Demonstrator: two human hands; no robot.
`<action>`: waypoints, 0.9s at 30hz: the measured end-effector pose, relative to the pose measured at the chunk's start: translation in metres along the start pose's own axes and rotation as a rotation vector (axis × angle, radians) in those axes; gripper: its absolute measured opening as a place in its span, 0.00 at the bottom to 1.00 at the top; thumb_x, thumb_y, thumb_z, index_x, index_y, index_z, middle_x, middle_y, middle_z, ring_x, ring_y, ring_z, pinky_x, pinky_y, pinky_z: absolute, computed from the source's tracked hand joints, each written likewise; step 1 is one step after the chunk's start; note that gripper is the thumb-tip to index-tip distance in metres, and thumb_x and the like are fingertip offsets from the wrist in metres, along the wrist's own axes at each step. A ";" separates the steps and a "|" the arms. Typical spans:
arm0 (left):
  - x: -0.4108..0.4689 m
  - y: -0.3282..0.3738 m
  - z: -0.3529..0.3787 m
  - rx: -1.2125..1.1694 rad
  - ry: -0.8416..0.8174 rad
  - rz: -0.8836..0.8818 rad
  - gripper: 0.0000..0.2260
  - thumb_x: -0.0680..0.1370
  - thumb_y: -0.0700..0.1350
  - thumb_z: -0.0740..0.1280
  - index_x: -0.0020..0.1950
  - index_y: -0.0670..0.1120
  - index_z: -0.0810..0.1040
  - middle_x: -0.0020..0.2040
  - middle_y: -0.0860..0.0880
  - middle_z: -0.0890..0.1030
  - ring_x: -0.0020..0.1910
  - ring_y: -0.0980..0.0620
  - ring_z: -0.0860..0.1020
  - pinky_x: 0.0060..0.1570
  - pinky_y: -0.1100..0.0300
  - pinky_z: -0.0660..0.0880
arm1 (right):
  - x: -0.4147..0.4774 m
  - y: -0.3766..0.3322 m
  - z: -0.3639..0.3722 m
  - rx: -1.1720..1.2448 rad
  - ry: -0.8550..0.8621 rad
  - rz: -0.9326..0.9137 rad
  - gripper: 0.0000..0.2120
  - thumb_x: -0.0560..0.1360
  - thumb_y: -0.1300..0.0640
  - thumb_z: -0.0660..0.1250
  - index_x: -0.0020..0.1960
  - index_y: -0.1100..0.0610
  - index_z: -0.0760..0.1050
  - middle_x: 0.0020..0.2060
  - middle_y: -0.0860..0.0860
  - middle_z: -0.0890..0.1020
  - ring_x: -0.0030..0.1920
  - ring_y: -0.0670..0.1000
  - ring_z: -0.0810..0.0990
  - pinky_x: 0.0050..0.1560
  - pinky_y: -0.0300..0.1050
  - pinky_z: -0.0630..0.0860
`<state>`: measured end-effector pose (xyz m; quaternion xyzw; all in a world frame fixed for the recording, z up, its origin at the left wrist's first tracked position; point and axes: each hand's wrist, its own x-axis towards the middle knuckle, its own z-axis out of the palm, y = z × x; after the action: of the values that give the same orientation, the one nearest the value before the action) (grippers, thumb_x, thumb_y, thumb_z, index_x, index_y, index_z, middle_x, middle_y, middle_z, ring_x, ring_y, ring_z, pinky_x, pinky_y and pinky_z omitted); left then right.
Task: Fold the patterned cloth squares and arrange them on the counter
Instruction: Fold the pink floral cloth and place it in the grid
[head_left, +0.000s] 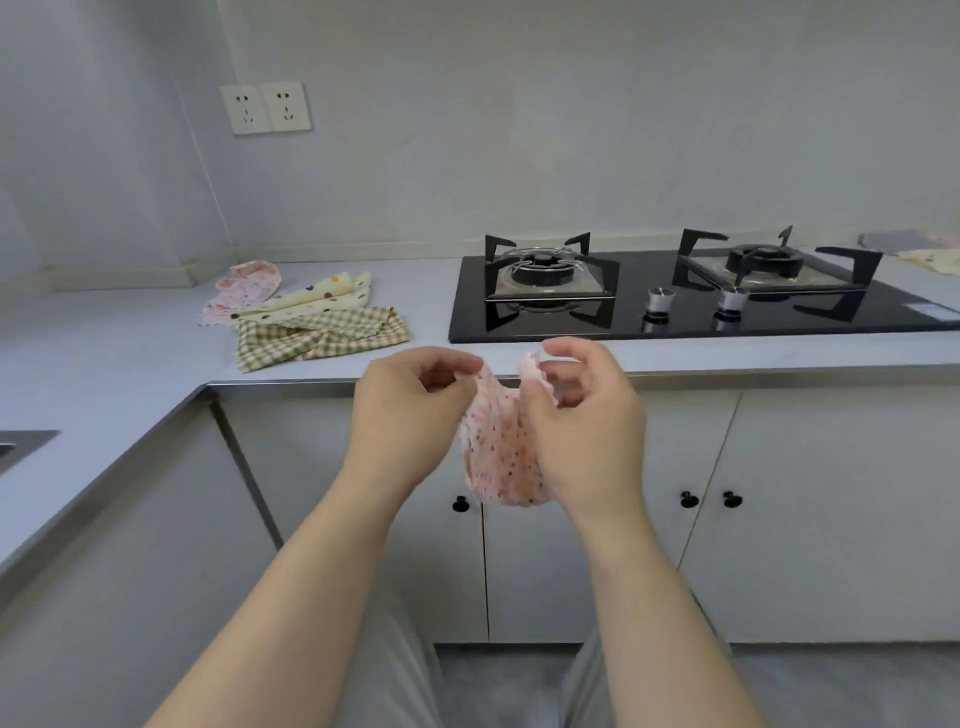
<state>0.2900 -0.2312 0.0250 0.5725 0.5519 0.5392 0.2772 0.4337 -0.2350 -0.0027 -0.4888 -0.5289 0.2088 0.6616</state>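
A pink speckled cloth (496, 447) hangs in the air in front of the counter edge, held between both hands. My left hand (410, 410) pinches its top left edge, and my right hand (582, 421) pinches the top right edge. On the counter (130, 343) to the left of the stove lie three unfolded cloths in a loose pile: a green checked cloth (317, 338) in front, a cream cloth with coloured dots (317, 299) behind it, and a pink patterned cloth (241, 291) at the left.
A black two-burner gas stove (691, 306) fills the counter on the right. More cloths (919, 252) lie at the far right beyond it. A sink corner (21, 447) shows at the left edge. White cabinet doors with black knobs (688, 500) stand below.
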 end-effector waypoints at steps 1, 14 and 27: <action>-0.010 -0.003 -0.005 0.005 -0.001 -0.023 0.11 0.75 0.37 0.71 0.46 0.54 0.86 0.39 0.57 0.85 0.39 0.61 0.82 0.44 0.63 0.78 | -0.014 0.001 0.004 0.006 -0.039 0.038 0.10 0.76 0.55 0.74 0.54 0.44 0.77 0.42 0.39 0.84 0.42 0.42 0.81 0.41 0.31 0.74; -0.051 -0.058 -0.028 0.021 0.086 -0.180 0.14 0.75 0.40 0.73 0.57 0.54 0.81 0.41 0.55 0.87 0.40 0.58 0.84 0.44 0.59 0.82 | -0.080 0.023 0.041 0.033 -0.100 0.219 0.07 0.76 0.51 0.75 0.46 0.49 0.77 0.38 0.40 0.85 0.41 0.39 0.82 0.35 0.30 0.73; -0.051 -0.071 -0.018 0.042 0.076 -0.148 0.09 0.78 0.42 0.73 0.56 0.52 0.81 0.41 0.55 0.87 0.42 0.62 0.84 0.43 0.65 0.81 | -0.089 0.038 0.049 0.108 -0.127 0.220 0.06 0.76 0.56 0.76 0.47 0.52 0.78 0.39 0.41 0.86 0.38 0.42 0.83 0.36 0.30 0.73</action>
<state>0.2597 -0.2665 -0.0514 0.5152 0.6140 0.5268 0.2829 0.3677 -0.2680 -0.0817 -0.4931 -0.5009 0.3388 0.6254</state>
